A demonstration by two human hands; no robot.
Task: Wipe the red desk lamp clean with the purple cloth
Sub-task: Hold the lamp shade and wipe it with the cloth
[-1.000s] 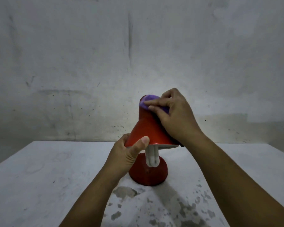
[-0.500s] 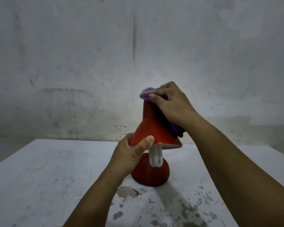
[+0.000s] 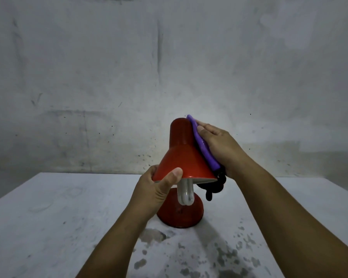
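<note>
The red desk lamp (image 3: pixel 182 151) stands on the table with its cone shade upright and a white bulb (image 3: pixel 186 194) hanging under it. Its round red base (image 3: pixel 189 216) sits behind my left wrist. My left hand (image 3: pixel 159 189) grips the shade's lower left rim, thumb on the outside. My right hand (image 3: pixel 219 145) presses the folded purple cloth (image 3: pixel 202 144) flat against the right side of the shade, fingers pointing up toward the neck. The cloth runs from the shade's top down to its rim. A black flexible arm (image 3: pixel 215 187) shows below the cloth.
The lamp sits on a pale grey table (image 3: pixel 48 217) with dark blotches near the front right (image 3: pixel 219 255). A stained grey wall (image 3: pixel 109 77) rises right behind the table's far edge.
My right hand slid off the shade's top and down its right side, now lying flat over the cloth. The left hand kept its hold on the rim.
</note>
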